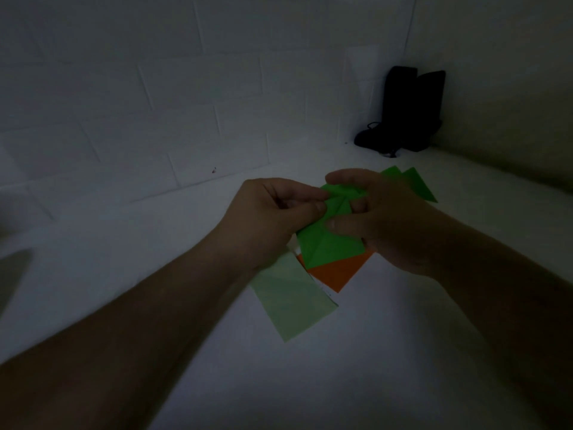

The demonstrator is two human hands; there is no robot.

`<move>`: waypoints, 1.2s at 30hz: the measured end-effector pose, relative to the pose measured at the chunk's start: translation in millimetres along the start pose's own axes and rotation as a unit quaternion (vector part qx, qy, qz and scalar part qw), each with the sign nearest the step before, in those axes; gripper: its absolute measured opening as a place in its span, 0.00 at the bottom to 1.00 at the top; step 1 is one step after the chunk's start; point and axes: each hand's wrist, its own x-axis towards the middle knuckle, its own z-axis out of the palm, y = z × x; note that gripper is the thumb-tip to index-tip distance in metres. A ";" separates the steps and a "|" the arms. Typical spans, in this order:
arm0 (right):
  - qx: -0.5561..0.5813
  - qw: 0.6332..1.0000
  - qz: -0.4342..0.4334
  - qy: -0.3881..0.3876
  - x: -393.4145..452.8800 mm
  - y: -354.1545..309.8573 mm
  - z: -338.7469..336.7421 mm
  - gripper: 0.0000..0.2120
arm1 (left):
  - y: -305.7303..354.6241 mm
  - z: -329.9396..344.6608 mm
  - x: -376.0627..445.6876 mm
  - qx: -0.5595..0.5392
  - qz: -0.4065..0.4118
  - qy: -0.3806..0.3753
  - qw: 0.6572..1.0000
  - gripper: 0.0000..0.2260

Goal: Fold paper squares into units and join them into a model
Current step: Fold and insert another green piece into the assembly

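A bright green folded paper piece is held above the white surface between both hands. My left hand pinches its left edge with thumb and fingers. My right hand grips its upper right part, thumb on top. Creases show on the green paper. An orange paper square lies flat under it. A pale green paper square lies flat to the lower left, partly under my left wrist. More bright green folded paper pokes out behind my right hand.
The white surface meets a white brick wall on the left and far side. A dark bag-like object stands in the far corner. The scene is dim.
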 end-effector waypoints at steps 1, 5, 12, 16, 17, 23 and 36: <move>0.004 1.000 -0.002 -0.001 -0.6 -0.6 0.0 0.31 | -0.7 0.1 0.5 -0.004 0.001 0.000 1.000 0.06; 0.045 0.999 -0.008 0.003 1.5 0.9 -1.7 0.34 | -1.6 0.3 1.1 -0.016 0.004 -0.015 1.000 0.06; 0.037 0.999 -0.008 0.016 2.6 -2.4 -4.2 0.35 | -4.3 -0.4 2.0 -0.008 0.007 -0.037 0.999 0.09; 0.035 0.999 -0.025 0.031 -0.9 -4.5 -6.8 0.35 | -3.2 -1.0 1.1 -0.022 0.004 -0.047 0.999 0.09; 0.034 0.999 -0.027 0.033 -1.2 -3.7 -7.7 0.36 | -2.6 -1.2 0.5 -0.024 0.002 -0.050 0.998 0.10; 0.069 0.997 -0.003 0.026 -0.1 -5.2 -5.5 0.36 | -2.7 0.1 -0.6 -0.001 0.005 -0.071 0.997 0.15; 0.103 0.994 -0.029 0.032 0.6 -7.0 -7.8 0.23 | 0.3 -5.7 2.6 0.033 -0.024 -0.069 0.997 0.21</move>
